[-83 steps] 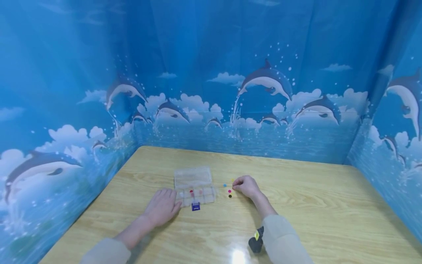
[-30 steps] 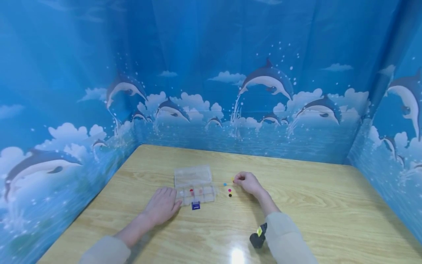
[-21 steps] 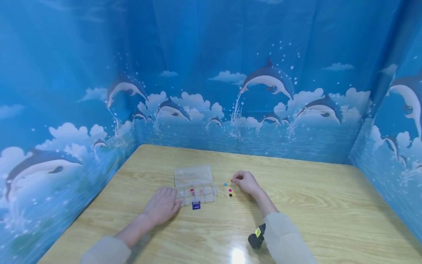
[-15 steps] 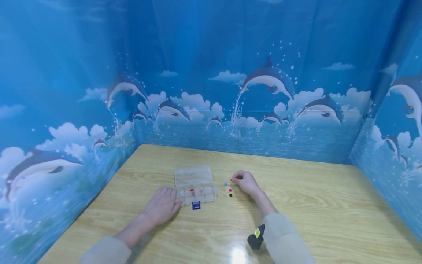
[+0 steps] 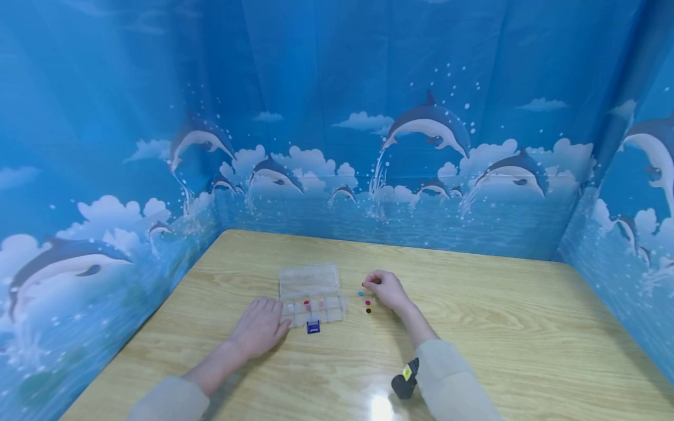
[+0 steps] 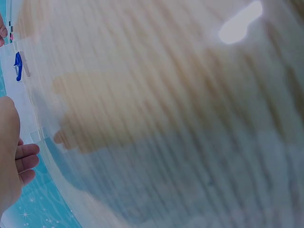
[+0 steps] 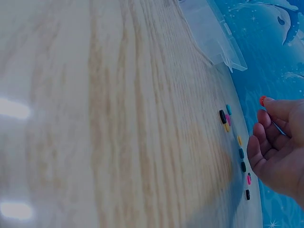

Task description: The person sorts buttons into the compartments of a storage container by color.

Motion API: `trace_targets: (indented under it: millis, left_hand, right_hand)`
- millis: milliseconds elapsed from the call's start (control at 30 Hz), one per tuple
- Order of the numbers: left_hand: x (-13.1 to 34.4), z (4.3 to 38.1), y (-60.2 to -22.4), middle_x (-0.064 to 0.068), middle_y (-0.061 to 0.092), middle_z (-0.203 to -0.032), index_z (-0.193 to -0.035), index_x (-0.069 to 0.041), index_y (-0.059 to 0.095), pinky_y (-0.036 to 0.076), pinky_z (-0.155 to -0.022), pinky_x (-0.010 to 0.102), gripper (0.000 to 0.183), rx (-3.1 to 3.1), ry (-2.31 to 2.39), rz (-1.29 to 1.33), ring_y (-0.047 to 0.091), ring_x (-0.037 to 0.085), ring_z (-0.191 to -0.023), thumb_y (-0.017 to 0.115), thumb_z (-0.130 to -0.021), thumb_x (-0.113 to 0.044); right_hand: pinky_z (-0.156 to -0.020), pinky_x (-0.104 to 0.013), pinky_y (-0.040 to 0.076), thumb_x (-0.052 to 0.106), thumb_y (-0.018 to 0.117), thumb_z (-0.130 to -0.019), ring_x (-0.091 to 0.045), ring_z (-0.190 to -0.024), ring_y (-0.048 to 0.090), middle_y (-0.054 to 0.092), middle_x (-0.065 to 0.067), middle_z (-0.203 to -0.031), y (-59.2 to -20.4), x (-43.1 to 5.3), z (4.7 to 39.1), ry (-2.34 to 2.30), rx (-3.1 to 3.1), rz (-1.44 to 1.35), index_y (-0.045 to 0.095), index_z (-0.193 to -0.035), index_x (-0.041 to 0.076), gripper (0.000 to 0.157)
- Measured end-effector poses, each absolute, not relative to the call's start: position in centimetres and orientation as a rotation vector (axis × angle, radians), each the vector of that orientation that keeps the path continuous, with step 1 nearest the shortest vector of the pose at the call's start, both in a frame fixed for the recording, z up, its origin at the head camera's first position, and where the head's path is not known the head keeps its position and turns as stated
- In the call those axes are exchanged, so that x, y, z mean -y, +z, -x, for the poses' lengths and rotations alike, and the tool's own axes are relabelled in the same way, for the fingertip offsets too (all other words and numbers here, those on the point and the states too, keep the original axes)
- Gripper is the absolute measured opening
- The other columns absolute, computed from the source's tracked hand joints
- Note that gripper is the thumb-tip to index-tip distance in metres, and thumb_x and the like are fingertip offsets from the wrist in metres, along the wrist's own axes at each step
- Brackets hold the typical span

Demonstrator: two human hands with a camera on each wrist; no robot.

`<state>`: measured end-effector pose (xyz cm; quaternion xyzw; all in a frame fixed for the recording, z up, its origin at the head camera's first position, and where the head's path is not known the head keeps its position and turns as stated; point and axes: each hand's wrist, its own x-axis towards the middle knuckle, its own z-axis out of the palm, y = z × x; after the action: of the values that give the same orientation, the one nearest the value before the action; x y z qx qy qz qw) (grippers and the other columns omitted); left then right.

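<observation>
My right hand (image 5: 388,289) pinches a small red button (image 7: 263,100) between thumb and fingertips, above the table right of the box. The other fingers are bent and hold nothing that shows. My left hand (image 5: 258,327) rests at the left end of a clear plastic compartment box (image 5: 330,314), its thumb by the near edge. The box's lid (image 5: 308,280) lies back. Inside one compartment is a red piece (image 5: 306,303). Near the right hand lie loose buttons: a blue one (image 5: 360,293), a magenta one (image 5: 368,303) and a black one (image 5: 368,311).
A purple-blue latch (image 5: 313,327) sticks out at the box's near side. More buttons, among them a dark green one (image 7: 243,166), lie beside the right hand. A black device (image 5: 404,386) is at the right sleeve. A dolphin-printed curtain (image 5: 337,117) stands behind the wooden table (image 5: 326,380).
My right hand drew back a little from the loose buttons, then came left toward the box with the red button pinched. The left hand and the box have stayed put.
</observation>
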<state>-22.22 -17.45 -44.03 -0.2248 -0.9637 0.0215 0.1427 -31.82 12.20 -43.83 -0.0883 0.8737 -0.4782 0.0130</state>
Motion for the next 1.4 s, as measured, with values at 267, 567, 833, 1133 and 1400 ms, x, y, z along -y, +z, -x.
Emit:
trace_targets:
  millis: [267, 567, 833, 1133, 1400]
  left_hand:
    - [17.5, 22.1, -44.0, 0.013, 0.055, -0.091, -0.097, 0.001, 0.053, 0.043, -0.085, 0.042, 0.037, 2.792, 0.059, 0.64, 0.053, 0.029, -0.092, 0.051, -0.093, -0.035]
    - [17.4, 22.1, -44.0, 0.013, 0.056, -0.093, -0.098, 0.001, 0.053, 0.042, -0.087, 0.042, 0.037, 2.81, 0.06, 0.632, 0.053, 0.028, -0.093, 0.049, -0.093, -0.036]
    - [17.5, 22.2, -44.1, 0.012, 0.055, -0.091, -0.098, 0.0, 0.053, 0.042, -0.087, 0.041, 0.037, 2.801, 0.063, 0.632, 0.052, 0.028, -0.092, 0.049, -0.093, -0.036]
    - [17.4, 22.1, -43.8, 0.014, 0.055, -0.092, -0.097, 0.002, 0.053, 0.042, -0.087, 0.043, 0.037, 2.794, 0.041, 0.644, 0.052, 0.029, -0.092, 0.05, -0.093, -0.035]
    - [17.3, 22.0, -43.7, 0.014, 0.055, -0.091, -0.097, 0.002, 0.053, 0.042, -0.086, 0.043, 0.036, 2.786, 0.037, 0.648, 0.052, 0.03, -0.091, 0.051, -0.093, -0.034]
  right_hand:
    - [-0.07, -0.03, 0.045, 0.01, 0.063, -0.087, -0.016, -0.076, 0.053, 0.061, -0.003, -0.082, -43.2, -11.0, 31.7, -1.528, -2.674, 0.296, 0.064, -0.087, 0.004, 0.007]
    - [-0.064, -0.029, 0.045, 0.014, 0.062, -0.089, -0.016, -0.075, 0.053, 0.061, -0.003, -0.085, -43.0, -10.1, 31.5, -1.531, -2.609, 0.306, 0.064, -0.09, 0.006, 0.008]
    - [-0.066, -0.028, 0.046, 0.01, 0.063, -0.087, -0.016, -0.077, 0.054, 0.062, -0.002, -0.083, -42.8, -9.4, 31.4, -1.621, -2.59, 0.379, 0.064, -0.088, 0.003, 0.007]
    - [-0.067, -0.029, 0.045, 0.012, 0.064, -0.087, -0.016, -0.078, 0.054, 0.061, -0.003, -0.084, -42.8, -8.2, 31.3, -1.609, -2.581, 0.395, 0.065, -0.089, 0.004, 0.009]
    - [-0.07, -0.029, 0.046, 0.01, 0.065, -0.085, -0.016, -0.078, 0.055, 0.062, -0.003, -0.083, -42.6, -7.2, 30.9, -1.616, -2.59, 0.434, 0.066, -0.087, 0.003, 0.007]
